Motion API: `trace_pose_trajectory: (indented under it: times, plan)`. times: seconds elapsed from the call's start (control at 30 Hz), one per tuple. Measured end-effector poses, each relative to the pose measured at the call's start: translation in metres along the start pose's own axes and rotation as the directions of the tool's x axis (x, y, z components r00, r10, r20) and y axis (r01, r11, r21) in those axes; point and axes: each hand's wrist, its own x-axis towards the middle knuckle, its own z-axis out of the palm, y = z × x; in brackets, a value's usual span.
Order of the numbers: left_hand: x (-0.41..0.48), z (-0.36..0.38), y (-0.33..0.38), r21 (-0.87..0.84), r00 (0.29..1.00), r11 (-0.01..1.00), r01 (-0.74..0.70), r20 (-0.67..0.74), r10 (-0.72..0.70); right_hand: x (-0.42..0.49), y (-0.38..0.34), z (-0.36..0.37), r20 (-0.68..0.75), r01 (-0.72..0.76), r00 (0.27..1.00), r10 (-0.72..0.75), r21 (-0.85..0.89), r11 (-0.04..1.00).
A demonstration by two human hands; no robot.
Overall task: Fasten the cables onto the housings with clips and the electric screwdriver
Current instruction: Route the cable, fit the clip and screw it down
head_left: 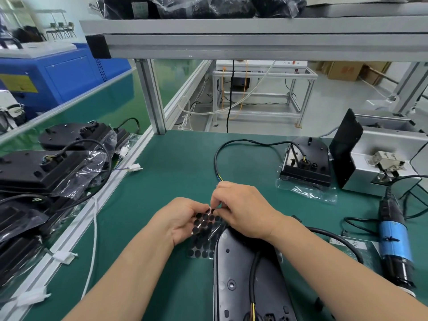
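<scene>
Black round pads on clear sheet [203,230]: left hand [183,218] clamps the sheet, right hand [243,209] fingertips pinched together on one pad, above housing [243,281].

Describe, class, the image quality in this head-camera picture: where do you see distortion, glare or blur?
Head view: wide-angle bending curves the shelf beam and bench edges; glare glints off the plastic bags at left and the dot sheet held by the left hand and right hand; the blue electric screwdriver looks slightly soft; lighting is even, shadows faint.
</scene>
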Motion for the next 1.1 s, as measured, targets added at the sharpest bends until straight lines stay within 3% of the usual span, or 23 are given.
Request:
trace_pose_trajectory:
  times: [0.17,0.4,0.57,1.1]
  plan:
    - [-0.0026,0.0013,-0.0007,0.059,1.0,0.998,-0.014,-0.009,0.014,-0.0015,-0.0006,-0.0038,0.037,-0.036,0.999,0.034,0.037,0.999]
    - [-0.0045,0.0037,0.0011,0.111,0.998,0.993,-0.048,-0.035,0.052,-0.003,-0.0046,-0.007,0.043,0.031,0.999,-0.029,-0.039,0.999]
    - [-0.005,0.0031,0.0022,0.094,0.998,0.995,-0.037,-0.041,0.041,-0.0032,-0.0027,-0.0088,0.017,-0.033,0.999,0.032,0.058,0.998]
    - [-0.0083,0.0085,0.0004,0.046,1.0,0.999,0.001,-0.023,0.0,-0.0066,-0.0007,-0.0068,0.095,-0.035,0.995,0.031,0.046,0.998]
